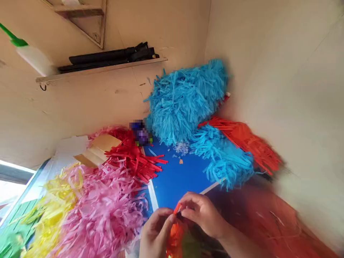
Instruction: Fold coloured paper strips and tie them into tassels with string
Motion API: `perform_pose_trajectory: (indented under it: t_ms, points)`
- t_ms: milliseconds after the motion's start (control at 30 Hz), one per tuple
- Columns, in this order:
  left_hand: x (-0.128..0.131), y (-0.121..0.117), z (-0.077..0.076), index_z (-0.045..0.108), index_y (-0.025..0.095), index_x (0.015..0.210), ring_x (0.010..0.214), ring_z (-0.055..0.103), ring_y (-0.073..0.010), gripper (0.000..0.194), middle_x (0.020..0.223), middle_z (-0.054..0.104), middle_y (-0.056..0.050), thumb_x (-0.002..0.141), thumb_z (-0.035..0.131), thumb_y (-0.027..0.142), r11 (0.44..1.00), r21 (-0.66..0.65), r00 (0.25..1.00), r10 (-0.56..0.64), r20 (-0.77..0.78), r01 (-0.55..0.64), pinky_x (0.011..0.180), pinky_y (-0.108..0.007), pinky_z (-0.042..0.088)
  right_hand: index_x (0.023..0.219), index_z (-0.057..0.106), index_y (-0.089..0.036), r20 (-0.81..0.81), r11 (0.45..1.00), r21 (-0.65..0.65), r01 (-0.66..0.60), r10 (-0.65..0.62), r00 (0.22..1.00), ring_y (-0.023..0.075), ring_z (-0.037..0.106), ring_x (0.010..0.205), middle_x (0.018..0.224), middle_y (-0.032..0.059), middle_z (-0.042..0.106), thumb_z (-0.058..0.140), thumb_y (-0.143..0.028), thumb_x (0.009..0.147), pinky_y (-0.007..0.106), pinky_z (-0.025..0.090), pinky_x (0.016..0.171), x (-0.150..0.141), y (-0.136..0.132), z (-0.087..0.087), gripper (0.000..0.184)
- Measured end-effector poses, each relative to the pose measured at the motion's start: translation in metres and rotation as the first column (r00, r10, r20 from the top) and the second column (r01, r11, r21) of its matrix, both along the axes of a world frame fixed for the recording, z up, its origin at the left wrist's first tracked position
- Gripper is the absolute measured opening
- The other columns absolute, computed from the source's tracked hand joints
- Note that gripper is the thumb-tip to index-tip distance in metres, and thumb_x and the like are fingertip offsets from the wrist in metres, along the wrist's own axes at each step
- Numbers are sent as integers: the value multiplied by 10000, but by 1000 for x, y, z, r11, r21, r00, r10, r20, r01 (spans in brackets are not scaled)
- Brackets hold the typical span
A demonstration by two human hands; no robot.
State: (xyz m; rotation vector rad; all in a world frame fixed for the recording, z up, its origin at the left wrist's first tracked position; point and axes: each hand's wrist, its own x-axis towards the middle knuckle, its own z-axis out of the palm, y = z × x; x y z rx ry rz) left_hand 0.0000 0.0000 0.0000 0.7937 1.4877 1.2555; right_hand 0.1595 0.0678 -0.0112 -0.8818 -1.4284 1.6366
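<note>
Being pinched between the closed left hand [155,232] and right hand [202,215], an orange paper strip [177,208] is held at the near edge of a blue board [174,179], with pink tissue-paper fringe [102,211] lying just beside.

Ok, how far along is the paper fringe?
Done: blue paper fringe covers a big rounded shape; pink paper fringe and red paper fringe lie heaped. In hand: left hand and right hand pinch an orange paper strip. Remaining: blue board shows bare; exact amount unclear.
</note>
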Motion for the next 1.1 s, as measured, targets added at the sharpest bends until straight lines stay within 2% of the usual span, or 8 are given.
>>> perform_pose_trajectory:
  t_ms: [200, 300, 500, 700, 833, 900, 1000, 1100]
  points:
    - [0, 3, -6, 739, 187, 786, 693, 667, -170, 282, 703, 708, -23, 743, 783, 463, 999, 32, 998, -27, -62, 29, 665, -219, 533, 784, 766, -186, 134, 989, 144, 38, -58, 989, 139, 627, 747, 779, 24, 685, 638, -203, 833, 223, 463, 682, -2, 0, 4, 137]
    - [-3, 4, -16, 759, 204, 832, 764, 708, -206, 199, 802, 744, -58, 789, 752, 398, 983, 142, 979, -86, -185, 113, 690, -250, 577, 765, 742, -179, 152, 972, 220, 85, -121, 981, 124, 606, 698, 769, 20, 688, 609, -150, 812, 212, 446, 635, -2, -1, 1, 144]
    - [-6, 4, -24, 760, 283, 971, 837, 732, -167, 193, 920, 769, -29, 851, 673, 159, 848, 442, 814, 22, -581, 293, 765, -207, 585, 750, 687, -171, 119, 909, 365, 201, -260, 958, 112, 586, 653, 737, 14, 665, 573, -109, 799, 207, 442, 612, -2, -6, -7, 139]
    - [8, 9, -20, 716, 241, 813, 692, 705, -153, 81, 782, 737, -10, 871, 666, 268, 886, 310, 753, -63, -655, 344, 629, -198, 575, 805, 722, -174, 115, 900, 397, 179, -243, 963, 126, 637, 734, 773, 20, 682, 576, -79, 802, 217, 479, 696, 4, -8, -9, 174]
    - [-12, 8, -19, 741, 249, 799, 684, 713, -162, 136, 777, 751, -11, 860, 677, 353, 897, 258, 668, -53, -743, 358, 633, -207, 572, 847, 744, -179, 226, 934, 340, 114, -199, 954, 133, 636, 763, 840, 32, 692, 653, -173, 842, 226, 472, 708, 42, -3, -24, 91]
    - [-35, 7, -17, 772, 268, 875, 775, 737, -179, 151, 874, 775, -20, 855, 680, 387, 889, 249, 635, -58, -770, 384, 706, -219, 584, 778, 748, -175, 407, 952, 305, 13, -142, 902, 138, 621, 735, 794, 27, 676, 703, -206, 822, 237, 449, 688, 69, -7, -39, 70]
    - [-60, 6, -9, 777, 284, 933, 869, 736, -189, 204, 976, 776, -16, 837, 690, 441, 928, 209, 656, -50, -753, 310, 793, -225, 575, 732, 758, -189, 714, 949, 163, -271, 76, 696, 179, 624, 789, 779, 25, 673, 804, -249, 734, 283, 426, 747, 99, -28, -60, 76]
    - [-51, 6, 3, 776, 269, 927, 886, 720, -212, 227, 972, 763, -40, 833, 689, 455, 936, 117, 723, -172, -669, 331, 800, -254, 572, 743, 753, -184, 781, 955, 22, -297, 169, 602, 203, 629, 863, 858, 33, 694, 784, -199, 724, 309, 412, 812, 109, -49, -71, 39]
